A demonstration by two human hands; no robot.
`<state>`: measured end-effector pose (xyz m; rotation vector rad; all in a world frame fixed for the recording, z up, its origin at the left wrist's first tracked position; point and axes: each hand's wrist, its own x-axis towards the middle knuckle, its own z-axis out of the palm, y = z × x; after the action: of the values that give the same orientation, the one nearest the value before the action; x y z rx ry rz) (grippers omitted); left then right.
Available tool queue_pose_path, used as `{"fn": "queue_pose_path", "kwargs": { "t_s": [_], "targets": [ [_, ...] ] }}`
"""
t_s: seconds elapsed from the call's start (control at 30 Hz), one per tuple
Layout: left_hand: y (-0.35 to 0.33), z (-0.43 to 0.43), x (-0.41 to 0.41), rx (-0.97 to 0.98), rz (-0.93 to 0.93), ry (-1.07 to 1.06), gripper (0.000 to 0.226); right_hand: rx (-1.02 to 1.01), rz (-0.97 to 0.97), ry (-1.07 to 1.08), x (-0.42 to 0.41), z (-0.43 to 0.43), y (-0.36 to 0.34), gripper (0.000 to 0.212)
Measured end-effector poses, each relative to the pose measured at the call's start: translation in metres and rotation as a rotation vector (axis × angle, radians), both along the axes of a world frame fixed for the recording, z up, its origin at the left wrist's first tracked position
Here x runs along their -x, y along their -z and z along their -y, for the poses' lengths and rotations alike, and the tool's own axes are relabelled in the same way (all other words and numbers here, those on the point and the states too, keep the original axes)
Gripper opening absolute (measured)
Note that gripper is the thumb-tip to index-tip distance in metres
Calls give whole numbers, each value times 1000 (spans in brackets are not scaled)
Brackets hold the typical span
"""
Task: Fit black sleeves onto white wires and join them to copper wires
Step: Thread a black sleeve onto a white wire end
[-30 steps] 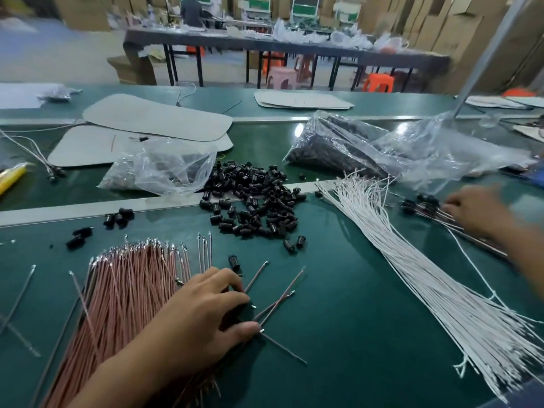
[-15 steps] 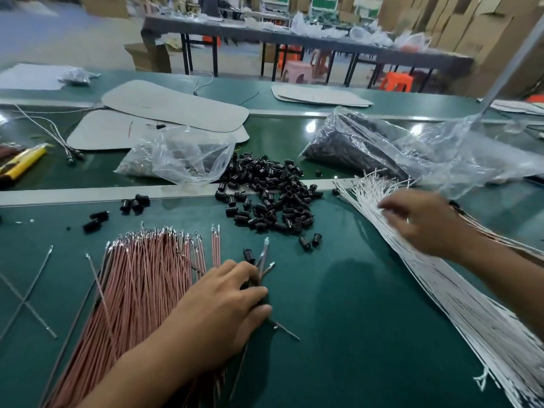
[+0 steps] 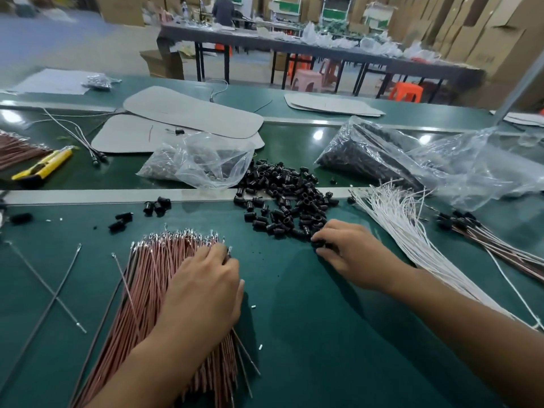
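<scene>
Your right hand (image 3: 350,254) is pinching a small black plastic sleeve (image 3: 319,244) in its grip at the near edge of the pile of black sleeves (image 3: 288,198), beside the thin white wires (image 3: 412,240), while your left hand (image 3: 206,284) is resting on the bundle of copper-coloured wires (image 3: 159,278), its grip impossible to tell.

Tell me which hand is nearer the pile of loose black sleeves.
Right. The right hand pinches a sleeve at the near edge of the pile; the left hand rests on the copper wires, left of the pile and apart from it.
</scene>
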<state>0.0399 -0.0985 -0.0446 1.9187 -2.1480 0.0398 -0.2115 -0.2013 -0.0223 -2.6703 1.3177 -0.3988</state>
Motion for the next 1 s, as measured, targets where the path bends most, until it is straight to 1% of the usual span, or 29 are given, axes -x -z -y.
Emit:
{"fn": "queue_pose_path", "kwargs": {
  "t_s": [0.07,0.13,0.17,0.2,0.23,0.3,0.4,0.47,0.5,0.57,0.67,0.7,0.73,0.8,0.87,0.93,1.0],
  "targets": [
    [-3,0,4,42,-182,29,39,24,159,-12,-10,-9,-3,18],
    [-6,0,10,67,-460,84,50,-26,348,-52,-26,-25,-3,17],
    [-6,0,12,67,-598,113,51,-62,420,-85,-36,-33,-1,16],
    [-6,-1,15,62,-704,141,46,-83,471,-123,-45,-40,0,14],
    [-5,-2,16,68,-770,161,36,-87,497,-163,-53,-45,2,13],
    [-4,-1,16,91,-835,145,13,-77,459,-234,-63,-45,3,13],
    [0,4,8,135,-793,63,13,-112,268,-263,-63,-28,-2,21],
    [1,5,6,159,-742,49,14,-73,197,-193,-56,-13,-8,17],
    [2,6,5,173,-723,57,18,-34,161,-120,-48,-5,-12,13],
    [3,6,6,183,-693,86,27,6,29,122,-17,12,-19,6],
    [3,4,10,180,-667,140,34,-11,-298,624,48,29,-26,22],
    [3,3,11,183,-657,152,34,-6,-402,725,62,29,-26,27],
    [4,3,12,185,-646,159,34,3,-456,783,70,30,-25,29],
    [6,2,13,171,-629,168,35,24,-438,824,76,31,-21,22],
    [8,2,13,155,-619,175,35,10,-367,836,78,34,-20,16],
    [8,2,13,154,-615,180,35,-49,-247,837,84,38,-25,11],
    [7,2,13,162,-611,179,34,-131,-88,825,93,41,-33,8]
  ]
}}
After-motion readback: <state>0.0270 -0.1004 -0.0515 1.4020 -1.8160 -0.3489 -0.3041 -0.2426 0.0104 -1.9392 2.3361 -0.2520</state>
